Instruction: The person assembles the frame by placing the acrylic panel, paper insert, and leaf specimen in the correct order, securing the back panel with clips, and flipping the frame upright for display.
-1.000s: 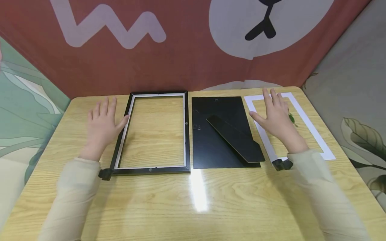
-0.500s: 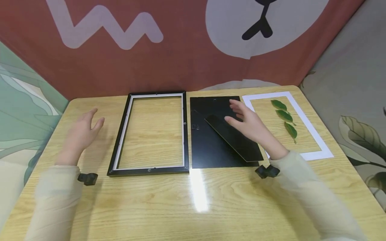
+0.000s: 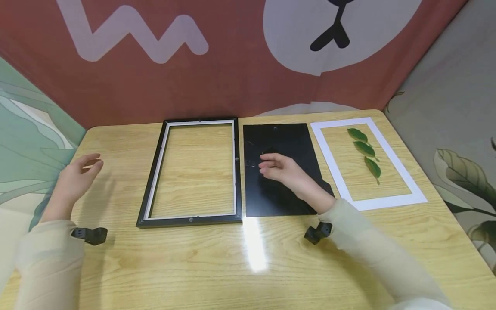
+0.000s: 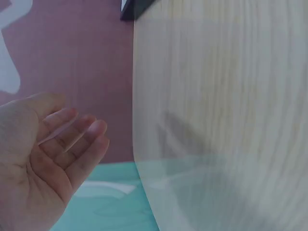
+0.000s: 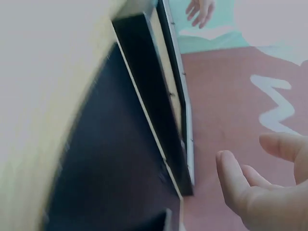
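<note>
My right hand (image 3: 288, 174) hovers above the black frame backing board (image 3: 257, 198), fingers loosely bent and holding nothing. It covers much of the easel leg (image 3: 327, 187) on the board; the right wrist view shows that leg tilted up from it. My left hand (image 3: 79, 181) is raised over the table's left side, loosely curled and holding nothing. Nearest to it lies a black picture frame (image 3: 170, 223) with a pale inner edge, wood grain visible through its opening. At the right is a white mat (image 3: 387, 201), with three green leaves (image 3: 364, 149) inside its opening.
All the parts lie in a row on a wood-grain table (image 3: 186, 267). A red cloth backdrop (image 3: 232, 86) rises behind its far edge, with patterned cloth at both sides. A small black camera (image 3: 90, 235) is on the left wrist, another (image 3: 318, 232) on the right.
The right hand has moved left from over the mat to the backing board, uncovering the leaves. The left hand has moved left, away from the frame. Fingers of both hands have gone from spread to loosely bent.
</note>
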The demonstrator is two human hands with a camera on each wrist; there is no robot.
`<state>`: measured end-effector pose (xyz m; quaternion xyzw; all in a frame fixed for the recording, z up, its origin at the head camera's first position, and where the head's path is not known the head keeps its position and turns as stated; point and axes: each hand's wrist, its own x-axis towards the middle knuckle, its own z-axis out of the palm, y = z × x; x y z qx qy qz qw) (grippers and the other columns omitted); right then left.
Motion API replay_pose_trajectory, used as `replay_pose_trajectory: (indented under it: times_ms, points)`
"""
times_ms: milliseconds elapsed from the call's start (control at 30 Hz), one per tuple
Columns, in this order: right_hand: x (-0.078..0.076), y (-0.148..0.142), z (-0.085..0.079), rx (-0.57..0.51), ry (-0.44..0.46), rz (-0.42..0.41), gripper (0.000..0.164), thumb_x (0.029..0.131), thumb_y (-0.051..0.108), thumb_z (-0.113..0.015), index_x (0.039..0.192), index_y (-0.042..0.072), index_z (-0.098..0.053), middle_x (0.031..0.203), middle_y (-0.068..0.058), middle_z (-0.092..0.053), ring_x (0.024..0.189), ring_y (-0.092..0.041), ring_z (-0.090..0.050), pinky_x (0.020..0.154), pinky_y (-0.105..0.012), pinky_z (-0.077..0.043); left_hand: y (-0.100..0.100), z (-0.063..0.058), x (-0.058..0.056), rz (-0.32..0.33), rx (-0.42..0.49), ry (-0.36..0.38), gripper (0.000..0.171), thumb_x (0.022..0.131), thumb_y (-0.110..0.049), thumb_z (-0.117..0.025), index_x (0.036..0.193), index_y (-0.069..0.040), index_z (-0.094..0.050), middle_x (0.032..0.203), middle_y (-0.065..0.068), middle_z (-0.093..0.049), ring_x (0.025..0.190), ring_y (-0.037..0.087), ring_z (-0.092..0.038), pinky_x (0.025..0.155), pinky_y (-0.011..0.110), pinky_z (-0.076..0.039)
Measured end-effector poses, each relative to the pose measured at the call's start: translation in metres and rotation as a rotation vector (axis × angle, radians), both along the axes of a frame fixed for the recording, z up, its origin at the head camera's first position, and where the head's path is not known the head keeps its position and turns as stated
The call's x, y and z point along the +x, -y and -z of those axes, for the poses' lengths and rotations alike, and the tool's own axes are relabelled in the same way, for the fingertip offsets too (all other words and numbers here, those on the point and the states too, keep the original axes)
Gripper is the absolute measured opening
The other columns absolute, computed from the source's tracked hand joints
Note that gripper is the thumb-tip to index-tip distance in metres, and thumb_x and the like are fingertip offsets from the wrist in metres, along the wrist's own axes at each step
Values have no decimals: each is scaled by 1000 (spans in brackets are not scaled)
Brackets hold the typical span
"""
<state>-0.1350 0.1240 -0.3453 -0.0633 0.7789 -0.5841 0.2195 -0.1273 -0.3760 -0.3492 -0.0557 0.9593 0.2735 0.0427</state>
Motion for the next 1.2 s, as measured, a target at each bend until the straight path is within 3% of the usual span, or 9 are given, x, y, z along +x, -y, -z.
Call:
replay_pose_trajectory:
  times_ms: [100, 200, 367, 467, 700, 867, 1033, 1133, 1200]
  points:
    - [3, 10, 9, -46, 39, 8, 49, 94, 2, -54, 141, -4, -39, 133, -27, -52, 120, -33, -56, 106, -42, -47, 13, 5, 3, -11, 51, 9, 61, 102, -38, -33, 146, 4, -29, 132, 24, -52, 95, 3, -65, 79, 34, -53]
    - [6, 19, 18, -80, 76, 10, 49, 93, 0, -54, 140, -5, -40, 132, -28, -53, 114, -27, -60, 102, -38, -50, 24, 9, 7, -29, 140, 9, 59, 102, -33, -37, 146, 6, -30, 106, -14, -57, 73, -28, -41, 65, 9, -46]
    - [11, 32, 34, -113, 138, 4, 49, 92, 1, -55, 139, -5, -41, 131, -27, -53, 107, -18, -60, 94, -29, -53, 41, 19, 15, -73, 210, 20, 56, 101, -24, -40, 145, 8, -29, 88, -45, -37, 78, -29, -40, 64, 2, -39]
    - [14, 38, 41, -132, 155, 10, 51, 91, 0, -57, 139, -4, -42, 131, -25, -53, 110, -20, -58, 92, -25, -52, 58, 32, 18, -115, 214, 59, 60, 100, -29, -44, 148, 2, -27, 94, -45, -41, 98, -16, -49, 80, 15, -44]
    - [17, 45, 52, -117, 131, 42, 55, 87, -3, -62, 138, -5, -43, 128, -26, -54, 113, -28, -58, 88, -24, -55, 99, 68, 20, -238, 136, 99, 71, 92, -54, -51, 151, -20, -29, 103, -42, -46, 131, 8, -39, 75, 17, -41]
    - [18, 47, 55, -126, 150, 54, 56, 86, -5, -62, 138, -5, -42, 128, -26, -52, 115, -31, -57, 88, -24, -55, 92, 61, 30, -276, 163, 125, 73, 93, -48, -53, 150, -9, -29, 129, -15, -56, 139, 34, -32, 106, 50, -39]
    - [18, 49, 53, -100, 143, 48, 59, 85, -4, -63, 140, -4, -41, 129, -25, -51, 117, -33, -56, 91, -28, -55, 82, 55, 36, -323, 118, 165, 78, 92, -52, -53, 149, -5, -29, 129, 0, -60, 123, 22, -47, 101, 45, -42]
    - [17, 50, 49, -76, 136, 45, 61, 85, -4, -64, 141, -3, -40, 131, -25, -50, 119, -34, -55, 93, -30, -55, 79, 53, 37, -327, 123, 193, 84, 92, -52, -52, 149, 2, -23, 146, 10, -46, 131, 35, -38, 105, 56, -35]
    - [16, 51, 47, -71, 139, 48, 62, 85, -5, -64, 142, -3, -39, 132, -24, -49, 120, -34, -54, 95, -31, -54, 79, 51, 38, -308, 156, 207, 85, 94, -47, -51, 148, 7, -17, 155, 31, -16, 137, 53, -17, 109, 68, -22]
